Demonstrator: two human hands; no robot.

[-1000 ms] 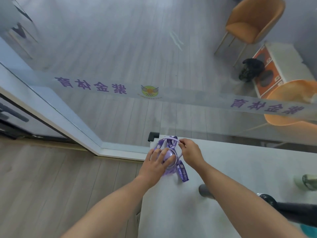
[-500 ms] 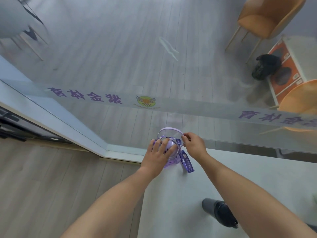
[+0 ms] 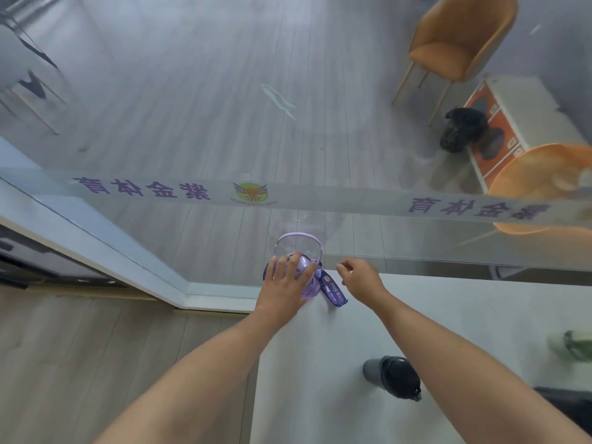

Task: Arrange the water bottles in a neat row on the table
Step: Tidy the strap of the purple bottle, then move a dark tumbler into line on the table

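Three bottles on table (image 3: 448, 315): purple bottle (image 3: 307, 283) (left hand (image 3: 285, 290) gripping lid), grey bottle (image 3: 392, 376), green bottle (image 3: 571, 346); right hand (image 3: 360, 277) loosely curled, empty.

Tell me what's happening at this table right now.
A person is lining up water bottles. The left hand rests on top of the purple bottle at the far left corner of the white table, while the right hand hovers just beside it, off its strap. A grey bottle and a pale green one stand nearer.

Premises are presenting as a commercial sports studio or office: glass partition (image 3: 320, 91) bearing a branded frosted band (image 3: 288, 200), orange lounge chair (image 3: 461, 43) standing beyond, wood-plank floor (image 3: 80, 363).
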